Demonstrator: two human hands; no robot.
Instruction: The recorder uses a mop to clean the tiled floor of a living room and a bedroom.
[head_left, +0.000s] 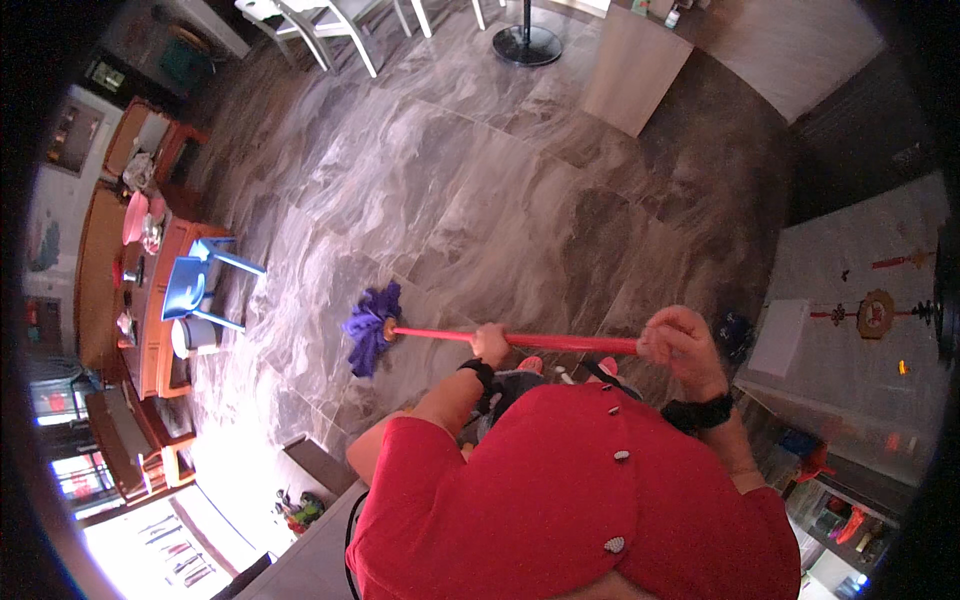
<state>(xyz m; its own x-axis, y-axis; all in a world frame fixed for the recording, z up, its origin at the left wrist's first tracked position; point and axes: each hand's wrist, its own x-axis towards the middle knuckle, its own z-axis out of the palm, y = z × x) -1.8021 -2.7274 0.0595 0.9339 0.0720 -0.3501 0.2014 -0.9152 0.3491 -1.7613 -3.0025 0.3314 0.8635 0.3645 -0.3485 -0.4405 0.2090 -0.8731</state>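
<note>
A string mop with a purple head (373, 328) rests on the tiled floor, left of the middle of the view. Its red handle (574, 343) runs rightward in front of my body. My left hand (491, 343) is wrapped around the lower part of the handle, nearer the mop head. At the handle's upper end, my right hand (681, 351) has its fingers loosely curled on the tip. Black bands circle both wrists. Below the handle my feet show in part, in pink footwear (530, 365).
A blue plastic chair (187, 289) and a white bucket-like bin (195, 337) stand by a wooden cabinet (174, 300) at left. White chairs (330, 26) and a round black stand base (527, 46) are at the top. A wood-toned panel (636, 71) stands upper right. A potted plant (301, 510) sits lower left.
</note>
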